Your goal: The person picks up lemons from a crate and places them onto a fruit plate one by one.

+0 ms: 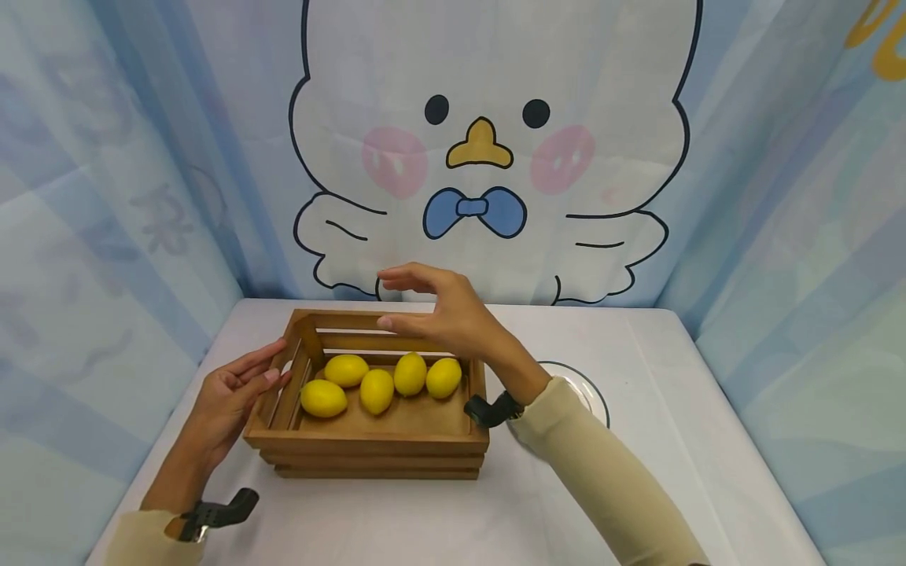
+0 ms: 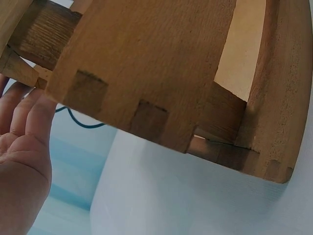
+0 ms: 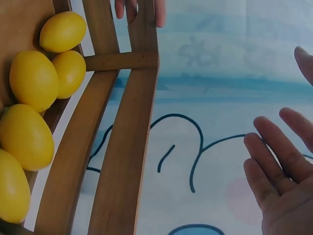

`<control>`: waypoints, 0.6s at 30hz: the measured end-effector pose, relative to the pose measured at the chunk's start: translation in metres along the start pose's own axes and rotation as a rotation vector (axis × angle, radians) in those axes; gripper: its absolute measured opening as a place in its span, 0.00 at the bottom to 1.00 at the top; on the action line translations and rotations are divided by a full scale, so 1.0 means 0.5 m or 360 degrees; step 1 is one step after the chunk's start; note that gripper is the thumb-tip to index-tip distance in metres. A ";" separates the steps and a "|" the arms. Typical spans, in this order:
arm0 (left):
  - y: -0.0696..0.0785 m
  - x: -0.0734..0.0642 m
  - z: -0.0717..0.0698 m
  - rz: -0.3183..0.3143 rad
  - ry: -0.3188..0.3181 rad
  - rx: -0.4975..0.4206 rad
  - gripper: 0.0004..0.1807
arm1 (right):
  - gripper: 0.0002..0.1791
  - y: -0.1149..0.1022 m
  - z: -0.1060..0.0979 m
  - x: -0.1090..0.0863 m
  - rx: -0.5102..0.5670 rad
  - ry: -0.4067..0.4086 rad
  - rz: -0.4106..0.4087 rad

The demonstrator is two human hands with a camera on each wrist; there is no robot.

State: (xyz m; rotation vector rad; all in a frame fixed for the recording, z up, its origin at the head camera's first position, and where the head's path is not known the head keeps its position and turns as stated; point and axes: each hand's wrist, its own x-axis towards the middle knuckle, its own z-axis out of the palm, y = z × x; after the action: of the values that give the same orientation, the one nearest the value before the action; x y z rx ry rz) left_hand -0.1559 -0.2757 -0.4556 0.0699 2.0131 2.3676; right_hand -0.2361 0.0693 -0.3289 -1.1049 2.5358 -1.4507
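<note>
A slatted wooden crate (image 1: 382, 446) stands on the table, with several yellow lemons (image 1: 377, 391) gathered toward its back and left. My left hand (image 1: 230, 393) holds the crate's left end, thumb and fingers at the upper part of that end wall. In the left wrist view, fingers (image 2: 35, 115) reach up to the wood and their tips are hidden behind it. Over the crate's back right rim, my right hand (image 1: 453, 310) hovers with thumb and fingers spread apart and nothing between them. The right wrist view shows this hand (image 3: 286, 181) apart from the crate and the lemons (image 3: 33, 81).
A plate with a dark rim (image 1: 598, 397) lies to the right of the crate, partly covered by the right sleeve (image 1: 602, 464). White cloth covers the table (image 1: 679, 440). Printed curtains (image 1: 609, 71) enclose it at the back and both sides.
</note>
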 end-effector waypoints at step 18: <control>0.001 -0.001 0.005 -0.0030 0.0051 0.0018 0.33 | 0.30 0.000 0.044 0.068 0.0278 -0.0209 -0.0048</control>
State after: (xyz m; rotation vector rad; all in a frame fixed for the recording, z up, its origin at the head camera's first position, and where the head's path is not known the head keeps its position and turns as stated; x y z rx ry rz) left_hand -0.1555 -0.2733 -0.4546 0.0132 2.0319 2.3609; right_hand -0.2539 0.0331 -0.3308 -1.1724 2.2664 -1.5184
